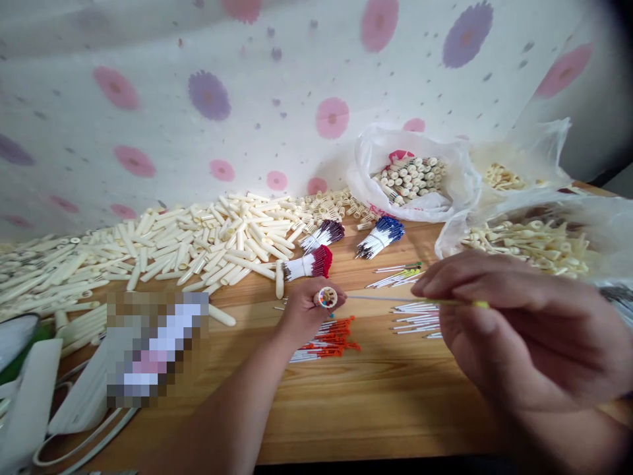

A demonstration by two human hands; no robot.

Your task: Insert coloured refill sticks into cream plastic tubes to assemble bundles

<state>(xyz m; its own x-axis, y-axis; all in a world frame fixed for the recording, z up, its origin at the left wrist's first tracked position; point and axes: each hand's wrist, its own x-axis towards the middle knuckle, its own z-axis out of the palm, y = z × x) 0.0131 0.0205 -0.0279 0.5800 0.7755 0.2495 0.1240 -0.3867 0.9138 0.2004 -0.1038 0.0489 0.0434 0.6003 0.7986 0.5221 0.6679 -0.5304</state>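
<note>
My left hand [304, 310] is wrapped around a cream pen barrel [327, 297], its open end facing me with several coloured tips inside. Between the thumb and fingers of my right hand [524, 330] is a thin pen refill [420, 301] with a yellow-green end, pointing left toward my left hand. Under my left hand lie refills with orange ends [331, 340]. White refills [415, 318] lie just left of my right hand, and behind them are refills with yellow-green ends [395, 277].
A long heap of cream barrels [237, 237] runs along the wall. Tied refill bundles with red [311, 262], dark purple [324, 234] and blue ends [380, 236] stand nearby. Plastic bags of pen parts [415, 208] sit at the back right. A blurred-out object [158, 349] and white cables lie left.
</note>
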